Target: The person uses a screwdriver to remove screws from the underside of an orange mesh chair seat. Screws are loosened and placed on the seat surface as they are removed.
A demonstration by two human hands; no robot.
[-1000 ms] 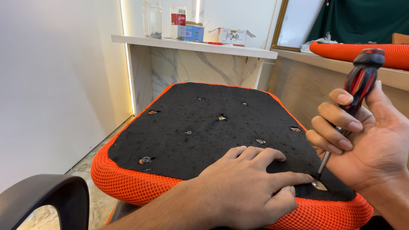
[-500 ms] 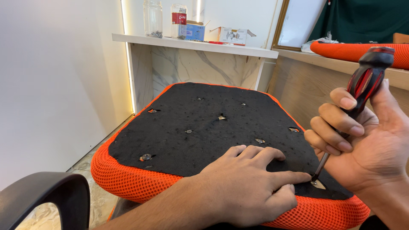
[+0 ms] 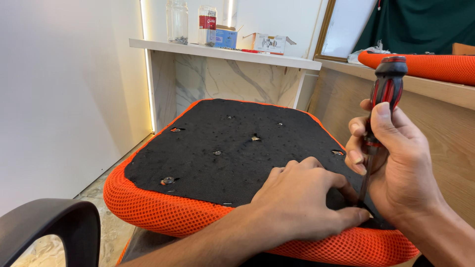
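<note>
Screwdriver (image 3: 383, 106) is in my right hand (image 3: 398, 170), fingers wrapped tight round the lower part of the red-and-black handle, thumb up along its side; grip closed on the tool. It stands near upright, tilted slightly, handle top above my knuckles, shaft running down to the tip at the near right corner of the seat cushion (image 3: 232, 153). Tip meets the black underside there; the exact contact pt is hidden behind my fingers, so can't tell if there's a screw under it. My left hand (image 3: 302, 200) lies palm down on the black fabric just beside the shaft, fingers spread flat and pressing, index fingertip touching or nearly touching the shaft base; it holds nothing, just bears on the surface. Cushion lies upside down, black backing up, orange mesh edge wrapping all round. Several small holes w/ metal fittings show in the backing: one front left (image 3: 167, 181), one rear left (image 3: 175, 129), one centre (image 3: 255, 138), one right (image 3: 337, 152). Bottom left: black curved armrest (image 3: 54, 222). Behind: white marble-look shelf (image 3: 222, 52) w/ glass jars (image 3: 178, 22) and small boxes (image 3: 269, 43). Far right: a second orange cushion (image 3: 425, 64) on a wooden counter (image 3: 445, 113).
</note>
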